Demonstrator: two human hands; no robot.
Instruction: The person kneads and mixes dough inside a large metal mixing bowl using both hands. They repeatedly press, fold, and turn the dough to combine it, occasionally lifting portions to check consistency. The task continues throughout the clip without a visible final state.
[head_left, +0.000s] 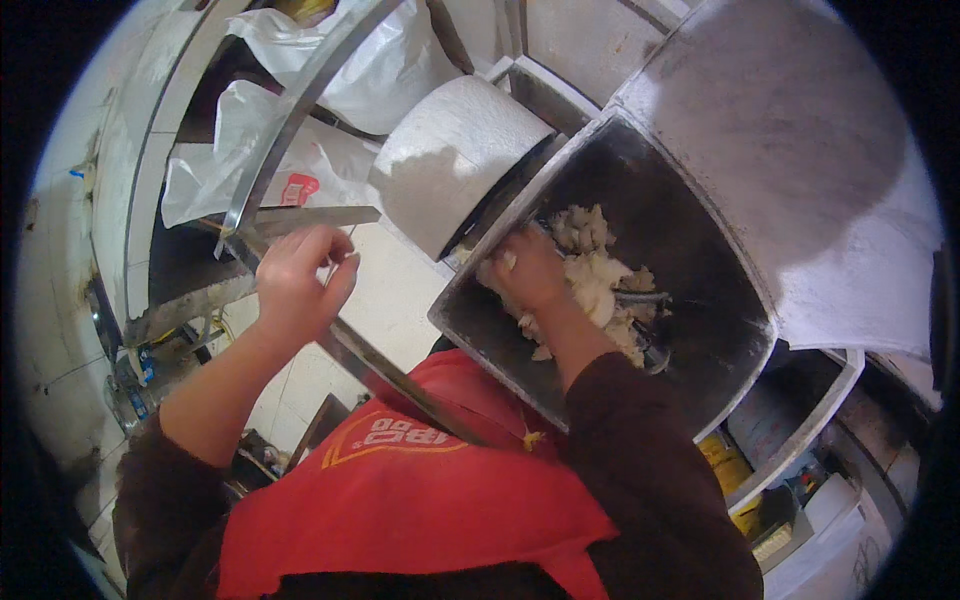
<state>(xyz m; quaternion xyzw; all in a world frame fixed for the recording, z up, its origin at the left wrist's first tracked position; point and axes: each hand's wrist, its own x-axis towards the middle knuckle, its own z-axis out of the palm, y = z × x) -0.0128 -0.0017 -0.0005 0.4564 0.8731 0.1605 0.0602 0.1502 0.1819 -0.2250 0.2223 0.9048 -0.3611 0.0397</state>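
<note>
Inside the dark metal tub (697, 247) of what looks like a dough mixer, my right hand (529, 270) grips pale dough against the near left wall. Its fingertips are partly hidden. Torn lumps of dough (596, 289) lie in the tub around a curved metal mixing bar (641, 297). My left hand (304, 285) hovers outside the tub, to its left, above a metal frame rail (367, 364). The fingers of that hand are loosely curled, with a gap to the thumb. A pale speck, perhaps dough, shows at its fingertips.
A flour-dusted rounded metal housing (457, 157) adjoins the tub's left side. White plastic sacks (375, 67) stand behind a curved metal bar (300, 105). A broad pale cover (780, 127) rises at right. Below it runs a metal handle frame (802, 442).
</note>
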